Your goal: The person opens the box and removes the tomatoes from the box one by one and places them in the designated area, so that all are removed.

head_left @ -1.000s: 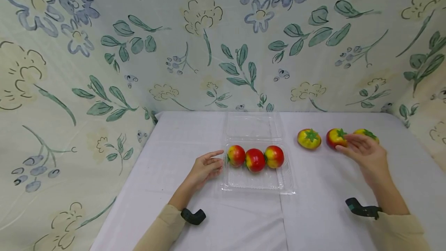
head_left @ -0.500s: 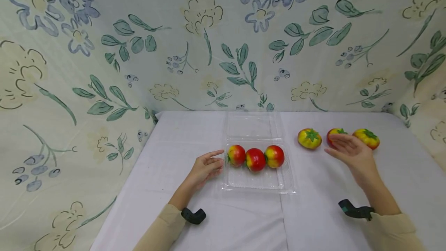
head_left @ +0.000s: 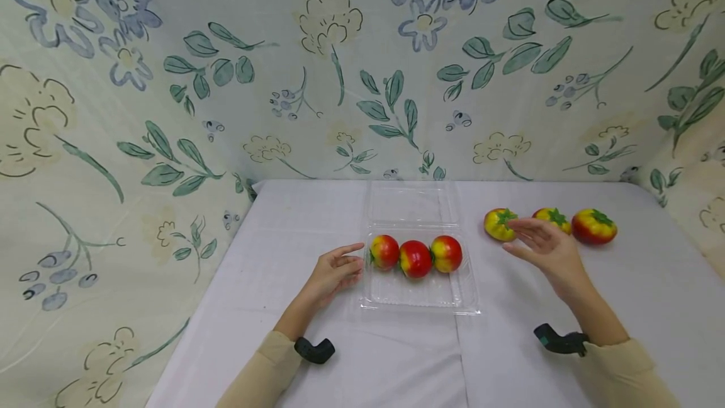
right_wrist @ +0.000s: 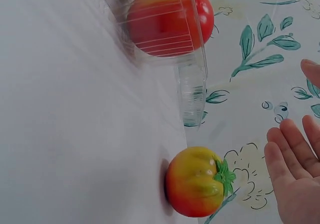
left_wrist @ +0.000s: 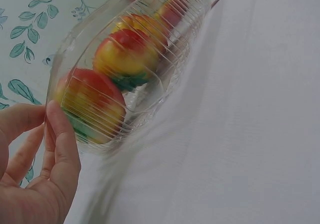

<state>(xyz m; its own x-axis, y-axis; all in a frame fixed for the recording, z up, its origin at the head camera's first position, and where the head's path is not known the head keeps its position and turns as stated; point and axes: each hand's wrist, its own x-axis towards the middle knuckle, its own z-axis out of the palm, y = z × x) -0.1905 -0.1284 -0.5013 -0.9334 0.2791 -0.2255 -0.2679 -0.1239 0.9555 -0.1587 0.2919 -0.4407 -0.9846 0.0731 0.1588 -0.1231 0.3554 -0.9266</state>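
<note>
A clear plastic clamshell box [head_left: 408, 291] stands with its lid [head_left: 411, 203] swung back, and three red-yellow tomatoes [head_left: 416, 260] sit in a row inside. My left hand [head_left: 334, 276] is at the box's left side; in the left wrist view its thumb and finger [left_wrist: 61, 126] pinch the rim. To the right of the box, three more tomatoes with green leafy tops lie in a row: left [head_left: 500, 224], middle [head_left: 552, 219] and right [head_left: 595, 226]. My right hand [head_left: 546, 254] holds nothing, fingers extended near the left tomato, and overlaps part of it in the head view.
A white cloth [head_left: 283, 232] covers the table, with a seam running forward from the box. Behind the far edge hangs a flower-patterned curtain [head_left: 334, 137], which also closes in the left side. Black curved mounts [head_left: 314, 351] sit at both wrists.
My right hand has moved left, from beside the middle and right loose tomatoes to near the left one, uncovering the right one. The left hand and the box stay put.
</note>
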